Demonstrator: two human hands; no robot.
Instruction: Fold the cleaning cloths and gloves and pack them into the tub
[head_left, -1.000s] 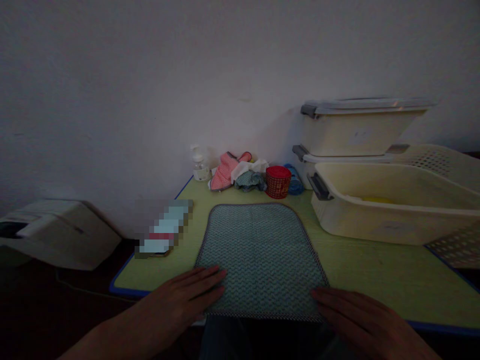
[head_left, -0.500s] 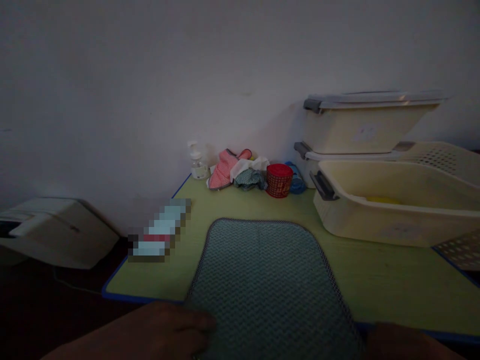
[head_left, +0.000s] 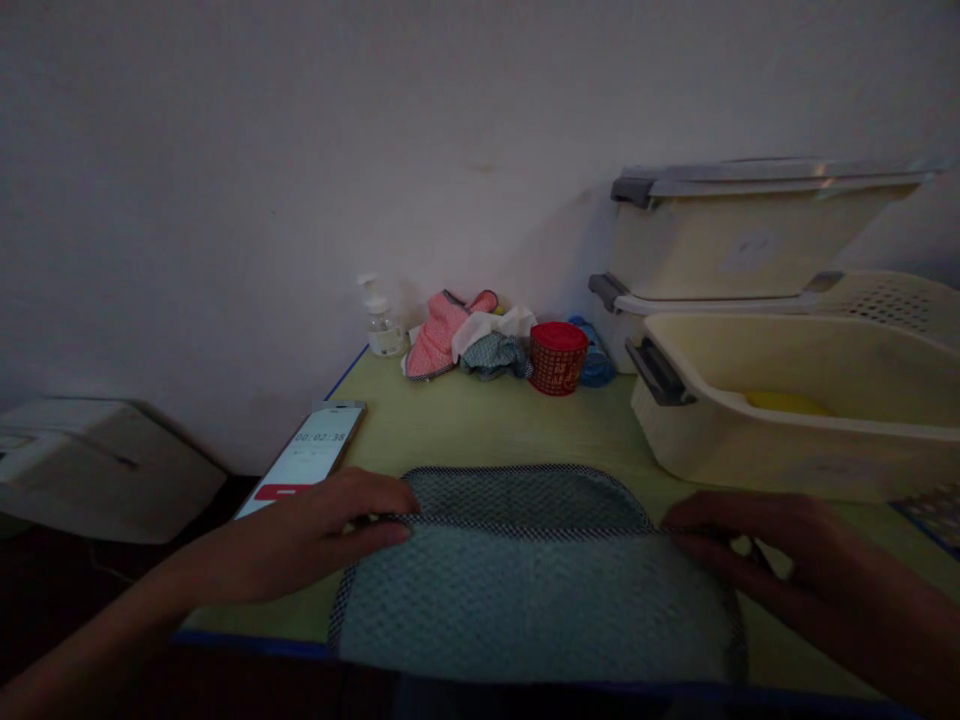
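Observation:
A blue-green cleaning cloth (head_left: 525, 600) with a black-and-white checked border lies on the table, its near part folded up and over toward the far edge. Its raised edge runs across the middle, and a strip of the layer beneath shows beyond it. My left hand (head_left: 352, 520) pinches the left end of that edge between thumb and fingers. At the right end, my right hand (head_left: 742, 550) grips the same edge, with a small gap showing between its thumb and fingers.
Left stands a phone (head_left: 322, 440) with a running timer. Along the wall are a pump bottle (head_left: 385, 330), a pink cloth (head_left: 435, 340), a crumpled blue-green cloth (head_left: 491, 355) and a red woven-pattern container (head_left: 558, 358). Cream bins (head_left: 765, 450) stand on the right.
Both hands have come up from the near table edge, carrying the cloth's near edge away from me. The cloth, flat before, is now folded over.

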